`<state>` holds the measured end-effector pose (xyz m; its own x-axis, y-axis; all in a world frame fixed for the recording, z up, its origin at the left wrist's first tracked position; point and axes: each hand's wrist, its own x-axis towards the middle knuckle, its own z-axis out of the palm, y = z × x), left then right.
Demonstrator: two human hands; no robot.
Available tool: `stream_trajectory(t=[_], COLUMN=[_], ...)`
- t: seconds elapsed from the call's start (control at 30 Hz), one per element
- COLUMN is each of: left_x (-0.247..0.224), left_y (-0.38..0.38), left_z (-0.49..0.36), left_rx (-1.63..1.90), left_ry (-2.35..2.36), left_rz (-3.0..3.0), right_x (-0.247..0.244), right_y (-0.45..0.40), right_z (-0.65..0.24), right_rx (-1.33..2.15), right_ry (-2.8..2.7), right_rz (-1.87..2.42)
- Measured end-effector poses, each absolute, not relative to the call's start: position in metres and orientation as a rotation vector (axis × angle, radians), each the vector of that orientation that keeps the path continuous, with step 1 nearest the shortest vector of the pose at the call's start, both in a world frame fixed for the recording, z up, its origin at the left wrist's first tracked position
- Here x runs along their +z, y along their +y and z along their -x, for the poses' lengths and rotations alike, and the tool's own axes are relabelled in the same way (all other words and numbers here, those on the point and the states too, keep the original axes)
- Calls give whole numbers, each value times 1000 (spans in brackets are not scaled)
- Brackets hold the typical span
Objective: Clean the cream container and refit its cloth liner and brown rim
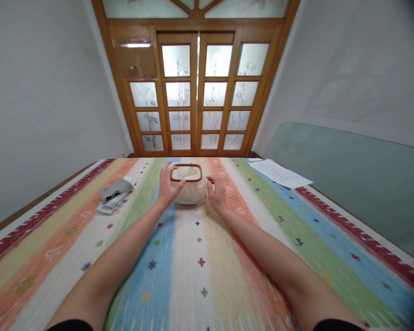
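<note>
In the middle of the table sits a pale, rounded container with a cloudy, crinkled surface (191, 195). A reddish-brown rounded rectangular frame (187, 180) rings its top, with something whitish inside; I cannot tell its exact kind. My left hand (167, 186) grips the left end, thumb along the near side of the frame and fingers around the far left corner. Close by the right side is my right hand (218, 192), its fingers loosely bent and spaced, with nothing visible in them. Whether its fingertips touch the container is unclear.
A striped, patterned cloth (189, 276) covers the table. Crumpled grey-and-white packaging (115, 195) lies to the left. Toward the back right lie printed paper sheets (279, 174). A pale green panel (348, 174) borders the right side; wooden glazed doors (198, 92) stand beyond the table.
</note>
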<state>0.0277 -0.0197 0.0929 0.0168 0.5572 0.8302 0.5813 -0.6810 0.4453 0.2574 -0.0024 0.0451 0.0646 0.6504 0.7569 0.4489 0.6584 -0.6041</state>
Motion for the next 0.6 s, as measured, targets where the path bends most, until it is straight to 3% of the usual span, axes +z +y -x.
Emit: stream_trajectory(t=[0.4, 0.6], left_x=[72, 57], left_y=[18, 13], left_z=[1, -6], left_rx=[-2230, -2394], left_ry=[-1334, -1350], left_rz=[2721, 2734], right_x=[124, 126], right_y=[-5, 3], right_z=[-234, -227], right_rx=[107, 93], right_ry=[-2097, -2273], right_rz=[740, 758])
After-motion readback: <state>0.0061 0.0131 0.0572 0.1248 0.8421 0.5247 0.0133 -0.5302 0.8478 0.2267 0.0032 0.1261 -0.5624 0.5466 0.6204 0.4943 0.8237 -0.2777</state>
